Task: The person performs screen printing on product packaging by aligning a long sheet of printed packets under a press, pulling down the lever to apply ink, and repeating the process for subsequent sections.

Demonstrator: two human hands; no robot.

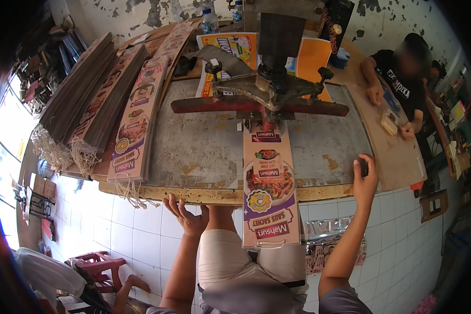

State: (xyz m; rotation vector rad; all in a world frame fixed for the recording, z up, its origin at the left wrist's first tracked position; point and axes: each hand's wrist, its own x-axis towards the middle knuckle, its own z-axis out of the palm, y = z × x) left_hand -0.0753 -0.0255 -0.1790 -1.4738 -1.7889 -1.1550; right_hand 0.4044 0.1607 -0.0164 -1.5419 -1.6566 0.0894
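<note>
The long printed cardboard strip with purple, white and food-picture panels (269, 183) lay lengthwise across the worn grey metal worktable (199, 146), its long axis running straight away from the person. Its far end sat tucked under the red bar (259, 106) of the heavy iron press (269, 83) at the table's middle, and its near end pointed back at the person, hanging out past the table's yellowed wooden front edge (193, 194) and over the lap. No hand was on the strip! The left hand (187, 215) was up at that front edge, left of the strip, fingers spread and loose, seemingly touching the underside of the edge and gripping nothing. The right hand (365, 180) came up on a raised forearm to the table's near right corner, palm toward the tabletop, fingers loosely curled over the edge; whether it pinched anything could not be told. At the table's left side leaned stacks of more printed cardboard strips (136, 120), long axes angled up and away, with string loops dangling off their near ends. Beyond the table's right side, another person in a black shirt (403, 86) sat at a wooden board (387, 152), both hands resting on it.
</note>
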